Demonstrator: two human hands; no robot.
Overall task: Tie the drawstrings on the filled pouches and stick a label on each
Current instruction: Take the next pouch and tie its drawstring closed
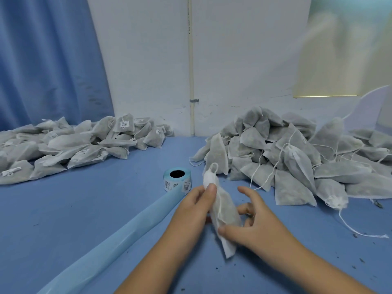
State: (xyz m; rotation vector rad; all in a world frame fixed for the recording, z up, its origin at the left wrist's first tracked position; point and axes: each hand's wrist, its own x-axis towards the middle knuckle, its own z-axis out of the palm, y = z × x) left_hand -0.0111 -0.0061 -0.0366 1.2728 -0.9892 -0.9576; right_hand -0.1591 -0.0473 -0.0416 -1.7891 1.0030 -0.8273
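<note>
Two hands hold one pouch (227, 215) over blue surface (84, 209), centre. Left hand (191, 211) pinches gathered neck; right hand (261, 225) grips lower body between thumb and fingers. Neck looks cinched, no label visible. Likely next: peel label from roll (177, 177) just behind, press on.

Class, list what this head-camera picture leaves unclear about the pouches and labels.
Head view.
Label roll print: too small to read.
Held pouch's far side: hidden by the pouch itself, left hand and right hand.
Left pouch pile: cut off at left edge.
Right pouch pile: cut off at right edge.
</note>
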